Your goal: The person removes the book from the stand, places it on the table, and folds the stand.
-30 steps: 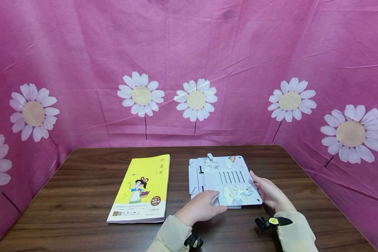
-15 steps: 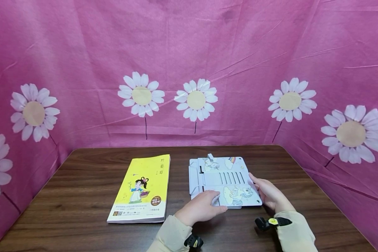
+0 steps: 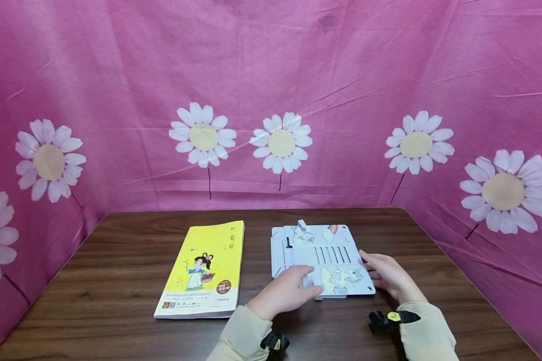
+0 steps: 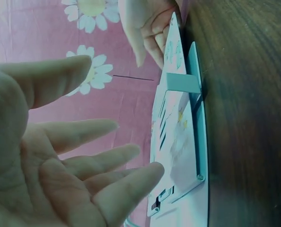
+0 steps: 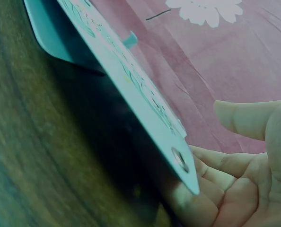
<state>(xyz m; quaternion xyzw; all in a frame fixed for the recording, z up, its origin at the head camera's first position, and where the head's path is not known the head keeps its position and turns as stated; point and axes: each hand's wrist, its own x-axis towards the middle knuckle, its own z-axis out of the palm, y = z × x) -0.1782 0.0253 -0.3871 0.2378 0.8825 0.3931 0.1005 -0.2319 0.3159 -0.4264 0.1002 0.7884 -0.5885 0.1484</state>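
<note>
A white folding book stand (image 3: 341, 281) printed with unicorns lies on the table in front of me, with a row of slots across its panel. Over its near left corner hovers my left hand (image 3: 283, 293); the left wrist view shows its thumb and fingers (image 4: 128, 194) spread and apart from the stand's panel (image 4: 178, 156). My right hand (image 3: 390, 277) is at the right edge, thumb raised. Its fingers reach partly behind the panel's corner (image 5: 190, 182) in the right wrist view, and I cannot tell whether they touch it.
To the left lies a yellow paperback book (image 3: 208, 265) with a drawn child on its cover. The brown wooden table (image 3: 117, 271) ends at a pink curtain (image 3: 271, 65) with large daisies. Each wrist wears a black strap (image 3: 390, 318).
My left hand has loosened and lifted slightly off the stand's near left corner, its thumb spreading. My right hand's fingers have shifted a little at the right edge. Stand and book stay put.
</note>
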